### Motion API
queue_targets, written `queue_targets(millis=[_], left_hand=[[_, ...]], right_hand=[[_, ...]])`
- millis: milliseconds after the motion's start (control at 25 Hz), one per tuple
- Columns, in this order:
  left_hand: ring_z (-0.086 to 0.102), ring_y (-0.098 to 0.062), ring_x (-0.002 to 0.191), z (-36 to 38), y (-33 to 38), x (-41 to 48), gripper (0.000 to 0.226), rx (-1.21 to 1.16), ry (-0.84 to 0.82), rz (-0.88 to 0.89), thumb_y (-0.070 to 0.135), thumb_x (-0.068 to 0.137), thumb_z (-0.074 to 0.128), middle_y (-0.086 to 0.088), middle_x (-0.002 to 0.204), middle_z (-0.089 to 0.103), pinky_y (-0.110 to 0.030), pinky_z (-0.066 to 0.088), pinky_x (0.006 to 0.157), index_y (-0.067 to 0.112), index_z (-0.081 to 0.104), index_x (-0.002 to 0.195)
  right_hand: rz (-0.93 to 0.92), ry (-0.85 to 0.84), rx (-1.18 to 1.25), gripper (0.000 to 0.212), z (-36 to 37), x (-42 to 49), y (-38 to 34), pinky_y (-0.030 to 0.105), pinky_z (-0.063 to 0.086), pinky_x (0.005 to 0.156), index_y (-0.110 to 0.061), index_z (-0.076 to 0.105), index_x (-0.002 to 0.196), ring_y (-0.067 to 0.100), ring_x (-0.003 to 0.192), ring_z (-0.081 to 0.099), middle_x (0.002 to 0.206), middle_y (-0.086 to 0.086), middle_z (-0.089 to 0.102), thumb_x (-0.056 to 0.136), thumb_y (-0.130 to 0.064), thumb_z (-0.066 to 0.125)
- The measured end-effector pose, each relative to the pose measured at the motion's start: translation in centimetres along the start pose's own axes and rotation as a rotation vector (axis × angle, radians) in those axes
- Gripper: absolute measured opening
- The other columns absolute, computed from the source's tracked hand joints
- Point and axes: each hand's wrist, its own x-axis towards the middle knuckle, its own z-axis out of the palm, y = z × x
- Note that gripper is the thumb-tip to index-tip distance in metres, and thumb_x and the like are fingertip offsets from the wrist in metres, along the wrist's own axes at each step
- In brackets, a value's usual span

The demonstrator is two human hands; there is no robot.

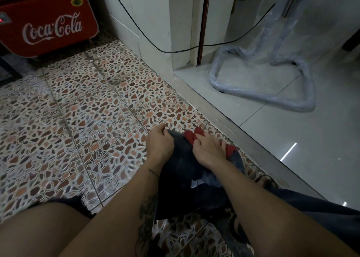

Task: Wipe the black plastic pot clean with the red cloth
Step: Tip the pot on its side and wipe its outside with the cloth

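The black plastic pot (185,171) lies tilted between my knees over the pebble-patterned floor, its dusty side facing up. My left hand (160,145) grips the pot's far edge on the left. My right hand (207,149) presses the red cloth (191,136) flat against the pot's upper right side; a second bit of red cloth shows right of my wrist. Much of the pot is hidden by my forearms.
A red Coca-Cola cooler (46,20) stands at the far left. A grey threshold step (243,128) runs diagonally to the right, with white tiles beyond. A plastic-wrapped metal frame (272,98) sits on those tiles. A black cable (148,40) hangs along the wall.
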Motion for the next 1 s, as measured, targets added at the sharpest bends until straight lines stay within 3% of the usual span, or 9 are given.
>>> queue_targets(millis=[200,360,480,600,680,800,1000], left_hand=[[0.059,-0.018,0.098,0.2,0.0,1.0,0.033,0.014,0.046,-0.059,0.018,0.095,0.048,-0.004,0.114,0.068,-0.029,0.045,0.089,0.016,0.068,0.120],[0.062,-0.026,0.108,-0.1,0.6,1.2,0.030,-0.044,-0.076,-0.071,0.015,0.092,0.049,-0.004,0.119,0.066,-0.038,0.051,0.095,0.015,0.067,0.117],[0.046,-0.026,0.134,-1.2,-0.7,0.0,0.049,0.058,-0.274,0.132,0.022,0.097,0.050,-0.005,0.147,0.048,-0.043,0.037,0.112,0.016,0.045,0.145],[0.032,-0.019,0.143,-1.9,-2.9,-3.0,0.061,0.258,-0.227,0.436,0.029,0.100,0.043,0.000,0.162,0.024,-0.034,0.026,0.115,0.021,0.019,0.156],[0.033,-0.014,0.141,-1.7,-4.3,-5.1,0.059,0.310,-0.173,0.577,0.030,0.101,0.034,0.008,0.166,0.008,-0.030,0.033,0.108,0.023,0.015,0.157],[0.039,-0.011,0.137,-1.2,-5.4,-5.4,0.056,0.237,-0.117,0.592,0.025,0.098,0.033,0.014,0.164,0.013,-0.030,0.044,0.102,0.021,0.028,0.154],[0.035,-0.015,0.143,-0.7,-3.2,-4.1,0.054,0.163,-0.078,0.485,0.009,0.098,0.040,0.001,0.158,0.035,-0.018,0.019,0.113,0.016,0.037,0.151]], right_hand=[[-0.295,0.151,0.186,0.053,0.9,-7.3,4.1,0.045,0.005,0.125,-0.031,0.055,0.142,0.016,0.150,0.023,0.159,-0.003,0.038,0.090,-0.031,0.043],[-0.161,0.119,0.015,0.052,0.1,-3.8,4.7,0.050,0.005,0.124,-0.036,0.041,0.151,0.019,0.152,0.018,0.164,-0.002,0.028,0.099,-0.034,0.032],[-0.038,0.075,0.006,0.050,-0.5,0.0,4.3,0.050,0.007,0.124,-0.035,0.037,0.153,0.022,0.151,0.022,0.164,0.002,0.030,0.104,-0.036,0.024],[-0.024,0.089,0.066,0.048,-1.1,2.2,5.3,0.047,0.017,0.121,-0.030,0.045,0.149,0.025,0.144,0.035,0.158,0.006,0.041,0.104,-0.032,0.027],[0.008,0.071,0.042,0.049,-1.4,2.3,5.4,0.048,0.018,0.120,-0.029,0.045,0.149,0.026,0.144,0.036,0.157,0.007,0.042,0.104,-0.031,0.027],[0.034,0.004,0.031,0.052,-1.0,0.6,3.2,0.054,0.000,0.123,-0.040,0.034,0.153,0.022,0.153,0.016,0.166,0.001,0.023,0.102,-0.036,0.025],[-0.273,0.068,0.006,0.060,1.2,-7.5,1.3,0.050,-0.014,0.122,-0.047,0.000,0.157,0.016,0.153,-0.019,0.169,-0.005,-0.012,0.103,-0.042,0.026]])
